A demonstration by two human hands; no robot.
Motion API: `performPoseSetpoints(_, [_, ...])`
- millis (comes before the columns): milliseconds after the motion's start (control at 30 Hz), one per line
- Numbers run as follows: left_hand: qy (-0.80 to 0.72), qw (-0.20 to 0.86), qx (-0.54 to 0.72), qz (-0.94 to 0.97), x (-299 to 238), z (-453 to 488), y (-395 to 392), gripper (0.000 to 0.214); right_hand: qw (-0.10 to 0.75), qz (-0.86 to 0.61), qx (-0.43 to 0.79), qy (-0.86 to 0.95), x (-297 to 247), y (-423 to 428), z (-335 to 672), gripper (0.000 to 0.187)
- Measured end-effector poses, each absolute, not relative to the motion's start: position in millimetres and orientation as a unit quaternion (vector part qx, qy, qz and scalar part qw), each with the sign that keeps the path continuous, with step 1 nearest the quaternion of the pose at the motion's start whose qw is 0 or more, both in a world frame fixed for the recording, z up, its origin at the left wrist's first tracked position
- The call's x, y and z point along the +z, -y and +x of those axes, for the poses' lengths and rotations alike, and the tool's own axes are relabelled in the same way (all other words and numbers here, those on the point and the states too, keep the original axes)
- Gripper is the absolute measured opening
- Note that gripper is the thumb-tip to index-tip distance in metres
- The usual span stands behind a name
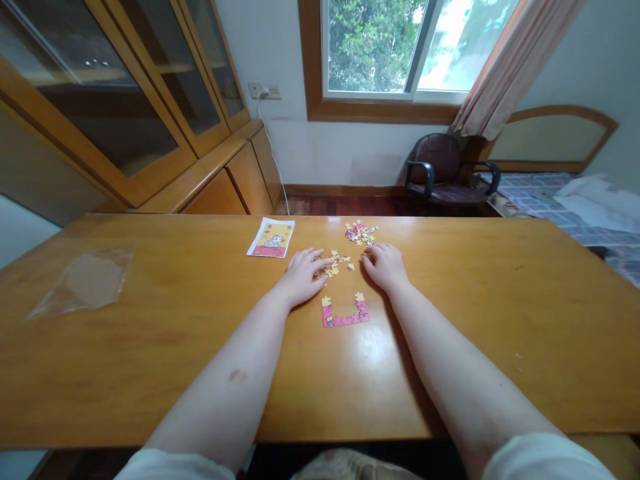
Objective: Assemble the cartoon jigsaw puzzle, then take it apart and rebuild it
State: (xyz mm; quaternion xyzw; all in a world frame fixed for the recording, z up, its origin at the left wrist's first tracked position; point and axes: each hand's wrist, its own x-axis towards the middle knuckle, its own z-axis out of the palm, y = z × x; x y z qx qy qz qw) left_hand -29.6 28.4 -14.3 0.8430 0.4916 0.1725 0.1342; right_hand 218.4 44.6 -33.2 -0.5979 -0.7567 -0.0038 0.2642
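A partly joined jigsaw puzzle lies on the table in front of me, a U-shaped border with a pink bottom and yellow tips. My left hand is open, its fingers spread over and beside loose, mostly yellow puzzle pieces. They partly cover some of these. My right hand rests on the table right of those pieces, fingers bent and thumb slightly apart, with nothing visible in it. Just beyond it sits a heap of mixed pink and yellow pieces.
A picture card with a white animal on yellow and pink lies beyond my left hand. Far left on the wooden table is a clear plastic bag. Behind the table stand a glass-door cabinet and an office chair.
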Motion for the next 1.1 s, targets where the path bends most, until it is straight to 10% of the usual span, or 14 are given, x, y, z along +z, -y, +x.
performPoseSetpoints(1100, [-0.451,0.144,0.142,0.869,-12,-13,-17,0.028,0.227,-0.490,0.052,0.840,-17,-29,202,0.019])
